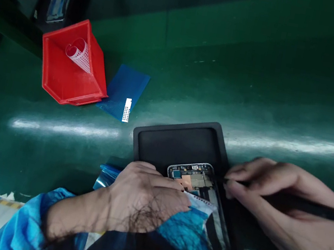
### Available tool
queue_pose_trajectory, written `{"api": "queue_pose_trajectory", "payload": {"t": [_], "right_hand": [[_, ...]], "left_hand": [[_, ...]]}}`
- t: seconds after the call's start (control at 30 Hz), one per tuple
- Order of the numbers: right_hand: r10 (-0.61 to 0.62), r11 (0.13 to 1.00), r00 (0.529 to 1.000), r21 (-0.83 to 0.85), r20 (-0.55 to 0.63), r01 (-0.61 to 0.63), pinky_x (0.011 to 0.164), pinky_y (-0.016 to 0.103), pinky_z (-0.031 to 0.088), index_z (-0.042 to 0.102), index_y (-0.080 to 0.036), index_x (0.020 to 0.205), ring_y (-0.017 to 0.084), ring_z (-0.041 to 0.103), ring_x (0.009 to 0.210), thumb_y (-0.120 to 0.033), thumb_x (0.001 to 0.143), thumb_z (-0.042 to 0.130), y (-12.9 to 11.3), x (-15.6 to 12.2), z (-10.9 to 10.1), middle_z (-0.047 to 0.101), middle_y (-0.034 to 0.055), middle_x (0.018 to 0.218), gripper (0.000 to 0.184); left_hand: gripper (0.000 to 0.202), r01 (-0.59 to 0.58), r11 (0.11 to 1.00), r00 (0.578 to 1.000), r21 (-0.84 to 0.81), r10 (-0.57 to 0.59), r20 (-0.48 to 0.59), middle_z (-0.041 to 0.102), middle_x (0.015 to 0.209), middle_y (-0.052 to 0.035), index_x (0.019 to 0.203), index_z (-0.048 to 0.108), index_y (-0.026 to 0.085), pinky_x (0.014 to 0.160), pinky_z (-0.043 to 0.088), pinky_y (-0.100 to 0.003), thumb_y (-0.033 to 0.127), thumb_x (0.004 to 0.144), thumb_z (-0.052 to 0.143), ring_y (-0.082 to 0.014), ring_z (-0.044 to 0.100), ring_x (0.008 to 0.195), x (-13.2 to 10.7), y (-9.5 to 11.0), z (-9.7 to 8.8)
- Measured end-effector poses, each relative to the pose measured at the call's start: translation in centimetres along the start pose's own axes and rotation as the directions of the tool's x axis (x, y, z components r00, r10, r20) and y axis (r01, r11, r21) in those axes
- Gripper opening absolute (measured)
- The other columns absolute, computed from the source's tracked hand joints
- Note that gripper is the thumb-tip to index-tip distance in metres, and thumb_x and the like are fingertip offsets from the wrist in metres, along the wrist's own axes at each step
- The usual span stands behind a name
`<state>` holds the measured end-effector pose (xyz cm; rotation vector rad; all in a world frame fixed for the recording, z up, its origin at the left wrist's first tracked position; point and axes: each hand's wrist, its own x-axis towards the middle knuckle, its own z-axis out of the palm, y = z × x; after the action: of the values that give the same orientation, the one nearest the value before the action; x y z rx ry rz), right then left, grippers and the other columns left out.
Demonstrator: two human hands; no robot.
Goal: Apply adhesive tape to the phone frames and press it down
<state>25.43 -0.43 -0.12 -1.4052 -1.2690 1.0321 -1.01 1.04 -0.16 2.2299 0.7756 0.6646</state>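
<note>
At left stands a red bin (62, 76) holding a rolled dotted sheet (83, 58). Just beside it a blue sheet (125, 87) lies on the bench (58, 157), with a dotted white strip (126, 114) at its edge. The left hand (149, 199) is laid across the opened phone (200, 182), fingers together; whether it pinches the blue film (185, 229) there cannot be told. The phone lies in the black tray (179, 144), inner parts exposed at its upper end. The right hand (266, 192) grips a dark tool (310, 208) between thumb and fingers, the tip near the phone's upper right edge; blur hides whether it touches. Step in hand, as judged: fine work on the phone's inner parts. Next move calls for a steady left hand and light, exact tip placement.
</note>
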Motion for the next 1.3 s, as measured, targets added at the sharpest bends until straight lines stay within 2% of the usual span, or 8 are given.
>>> {"api": "queue_pose_trajectory", "payload": {"t": [0.2,0.33,0.5,0.6,0.83,0.97,1.07,1.3], "right_hand": [[0.057,0.998,0.998,-0.026,-0.029,-0.058,0.062,0.025,0.071,0.072,-0.034,0.068,0.019,0.084,0.069,-0.017,0.077,0.091,0.7,0.7,0.2,0.083,-0.0035,0.072,0.027],[0.009,0.998,1.0,-0.06,-0.015,-0.01,0.061,0.026,0.07,0.072,-0.032,0.069,0.019,0.084,0.068,-0.016,0.08,0.09,0.4,0.4,0.1,0.083,-0.0027,0.073,0.027],[-0.012,0.998,1.0,-0.066,-0.017,0.011,0.06,0.019,0.067,0.071,-0.032,0.068,0.015,0.083,0.067,-0.017,0.082,0.088,0.6,0.4,0.3,0.082,-0.0047,0.072,0.027],[-0.031,0.994,1.0,-0.102,-0.001,0.031,0.063,0.019,0.067,0.071,-0.033,0.071,0.014,0.083,0.069,-0.017,0.084,0.087,0.7,0.4,0.4,0.081,-0.0052,0.074,0.026],[-0.143,0.965,0.987,-0.209,0.077,0.157,0.067,0.026,0.068,0.069,-0.033,0.076,0.018,0.083,0.072,-0.016,0.091,0.084,0.2,-0.1,0.1,0.078,-0.0042,0.077,0.028],[-0.279,0.918,0.949,-0.249,0.143,0.308,0.064,0.033,0.071,0.069,-0.035,0.08,0.023,0.084,0.071,-0.015,0.088,0.085,1.0,-0.8,-0.2,0.082,-0.0017,0.084,0.027],[-0.326,0.884,0.927,-0.288,0.186,0.369,0.063,0.038,0.073,0.07,-0.036,0.085,0.026,0.085,0.071,-0.013,0.084,0.086,1.6,-1.1,-0.3,0.084,-0.0004,0.089,0.028],[-0.293,0.922,0.951,-0.236,0.099,0.308,0.064,0.034,0.071,0.069,-0.035,0.08,0.023,0.083,0.073,-0.022,0.094,0.084,1.8,-1.0,0.0,0.08,-0.0012,0.083,0.024]], "left_hand": [[0.017,-0.002,1.0,1.0,0.015,0.002,0.011,0.094,0.09,0.0046,0.102,0.078,0.024,0.054,0.058,-0.034,0.025,0.116,0.068,-0.0123,0.083,0.065,0.2,0.1,-0.1],[0.008,0.042,0.999,0.999,0.002,-0.042,0.033,0.094,0.092,0.0018,0.112,0.08,0.024,0.057,0.062,-0.032,0.027,0.113,0.073,-0.0148,0.085,0.067,-0.2,0.0,-0.1],[0.005,0.034,0.999,0.999,-0.03,-0.034,0.02,0.093,0.088,0.0007,0.106,0.081,0.021,0.059,0.064,-0.031,0.023,0.109,0.078,-0.0151,0.082,0.06,-0.1,-0.1,0.1],[0.006,0.039,0.999,0.999,-0.032,-0.038,0.024,0.094,0.09,0.0,0.107,0.081,0.021,0.06,0.065,-0.032,0.024,0.11,0.077,-0.0157,0.083,0.063,0.0,0.0,0.1],[0.009,0.062,0.997,0.995,-0.051,-0.058,0.075,0.094,0.093,0.0006,0.111,0.08,0.024,0.061,0.062,-0.033,0.026,0.114,0.071,-0.0154,0.084,0.067,-0.1,0.0,-0.2],[0.016,0.056,0.997,0.996,-0.046,-0.053,0.076,0.093,0.089,0.0022,0.104,0.078,0.025,0.057,0.056,-0.035,0.025,0.115,0.067,-0.014,0.081,0.064,0.0,0.1,-0.2],[0.017,0.056,0.998,0.992,-0.015,-0.054,0.11,0.092,0.087,0.0037,0.105,0.079,0.027,0.057,0.055,-0.036,0.028,0.116,0.066,-0.0139,0.08,0.063,0.1,0.2,-0.2],[0.017,0.057,0.997,0.992,-0.042,-0.052,0.113,0.093,0.089,0.0014,0.107,0.081,0.024,0.061,0.057,-0.034,0.027,0.115,0.066,-0.0148,0.081,0.064,-0.2,-0.1,-0.4]]}}
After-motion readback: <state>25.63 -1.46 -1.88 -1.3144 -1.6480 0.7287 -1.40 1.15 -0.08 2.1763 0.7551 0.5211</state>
